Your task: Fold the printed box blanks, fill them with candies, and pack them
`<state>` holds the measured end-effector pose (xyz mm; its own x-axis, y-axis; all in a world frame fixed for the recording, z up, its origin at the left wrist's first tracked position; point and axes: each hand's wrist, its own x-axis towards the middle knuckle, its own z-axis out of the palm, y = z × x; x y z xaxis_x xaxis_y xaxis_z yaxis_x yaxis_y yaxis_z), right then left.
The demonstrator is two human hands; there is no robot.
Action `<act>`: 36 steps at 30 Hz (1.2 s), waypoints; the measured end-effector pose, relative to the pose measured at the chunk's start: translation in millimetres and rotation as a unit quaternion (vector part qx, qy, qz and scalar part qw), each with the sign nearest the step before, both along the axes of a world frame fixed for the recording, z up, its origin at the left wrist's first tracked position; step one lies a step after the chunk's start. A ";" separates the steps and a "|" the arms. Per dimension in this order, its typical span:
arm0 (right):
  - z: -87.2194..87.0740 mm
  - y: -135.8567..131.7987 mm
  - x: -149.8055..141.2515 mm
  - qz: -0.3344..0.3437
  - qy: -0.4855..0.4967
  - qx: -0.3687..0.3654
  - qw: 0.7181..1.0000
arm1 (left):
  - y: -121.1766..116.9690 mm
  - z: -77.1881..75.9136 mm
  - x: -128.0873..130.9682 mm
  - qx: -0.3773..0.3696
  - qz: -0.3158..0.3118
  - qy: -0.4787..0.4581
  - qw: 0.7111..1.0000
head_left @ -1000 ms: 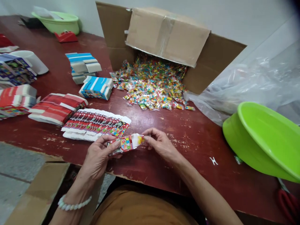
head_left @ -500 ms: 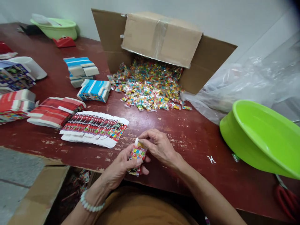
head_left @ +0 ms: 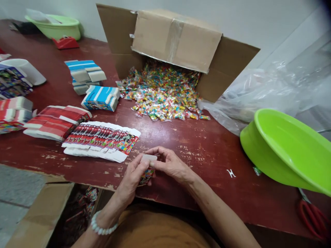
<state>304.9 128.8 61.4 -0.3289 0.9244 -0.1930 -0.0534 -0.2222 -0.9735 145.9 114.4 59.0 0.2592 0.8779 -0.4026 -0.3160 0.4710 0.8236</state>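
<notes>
My left hand (head_left: 133, 177) and my right hand (head_left: 169, 165) meet near the front edge of the dark red table (head_left: 207, 151). Together they grip a small red printed carton (head_left: 147, 167), held upright, with its white top flap pressed under my right fingers. Just left of my hands lies a fanned row of flat red cartons (head_left: 103, 139). Behind them, an open cardboard box (head_left: 176, 41) on its side spills a heap of small wrapped candies (head_left: 162, 94).
Stacks of flat red cartons (head_left: 54, 120) and blue cartons (head_left: 100, 97) lie at the left. Two nested green basins (head_left: 287, 151) lean at the right beside clear plastic sheeting (head_left: 271, 89). Red scissors (head_left: 312, 217) lie at the far right. Another cardboard box (head_left: 38, 213) stands below left.
The carton went from lying sideways between my hands to standing upright. My hands drew closer together and its top flap is now folded down.
</notes>
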 end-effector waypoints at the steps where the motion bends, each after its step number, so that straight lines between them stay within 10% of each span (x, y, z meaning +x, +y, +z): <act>1: 0.7 -0.1 -1.4 -0.022 -0.028 0.041 0.999 | -0.1 -0.7 -0.1 -0.005 -0.004 0.001 1.000; 6: 9.8 -3.5 -0.5 -0.027 -0.132 0.274 0.952 | 4.1 6.6 -7.0 -0.155 -0.074 -0.107 0.979; 15: 10.4 3.3 -5.8 -0.013 0.024 -0.019 0.999 | 2.8 -1.8 -3.9 -0.074 -0.022 -0.091 0.993; 31: 7.5 -13.1 -15.6 0.035 -0.139 0.277 0.950 | 7.7 9.4 -9.0 -0.133 0.093 -0.067 0.985; 36: -10.1 24.4 -27.4 0.053 -0.169 0.223 0.959 | -20.2 -4.6 -73.3 -0.040 0.097 0.043 0.994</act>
